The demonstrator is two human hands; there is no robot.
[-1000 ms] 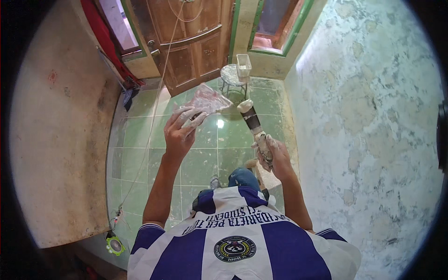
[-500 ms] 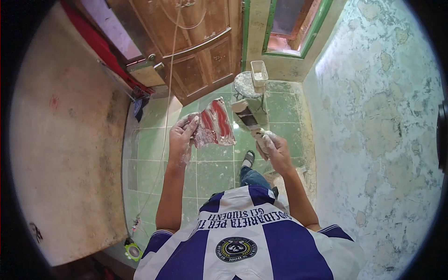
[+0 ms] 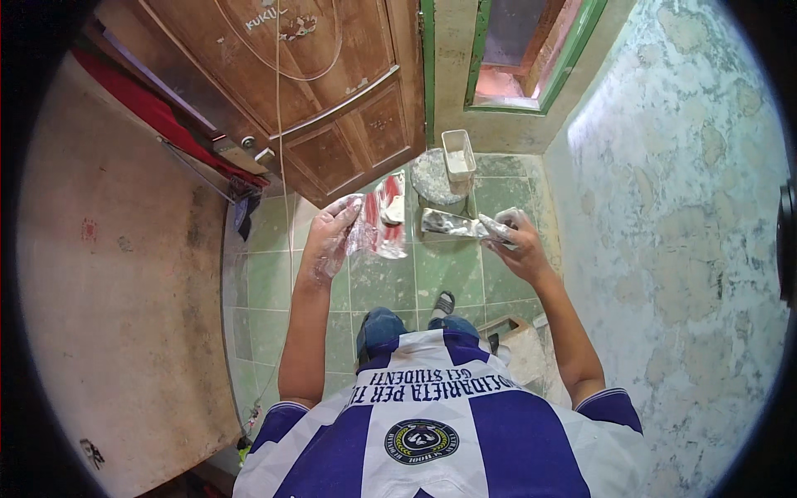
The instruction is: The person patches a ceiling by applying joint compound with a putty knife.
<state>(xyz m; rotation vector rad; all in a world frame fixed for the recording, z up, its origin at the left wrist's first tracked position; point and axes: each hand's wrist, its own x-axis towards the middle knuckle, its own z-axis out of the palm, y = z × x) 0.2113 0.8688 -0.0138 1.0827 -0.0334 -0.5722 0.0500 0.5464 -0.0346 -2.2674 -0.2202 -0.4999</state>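
Observation:
My left hand (image 3: 330, 235), coated in white paste, is closed on the left edge of a flat red spreader plate (image 3: 371, 224) streaked with white. A pale lump of putty (image 3: 393, 209) sits near the plate's right edge. In my right hand (image 3: 513, 239), also whitened, is the handle of a putty knife (image 3: 448, 222). Its smeared blade lies almost level and points left, a short gap away from the plate. The fingers of both hands cover the parts they grip.
Ahead, a paste-spotted round stool (image 3: 433, 184) bears a white rectangular tub (image 3: 458, 156). A wooden door (image 3: 349, 149) stands ajar at far left, with a cord hanging before it. A patchy wall (image 3: 672, 232) rises on the right, a brown panel (image 3: 133, 274) on the left.
The putty knife has swung from tilted upward to nearly level, as my right hand moved right and slightly up. A putty lump now shows on the plate. The whole view has shifted.

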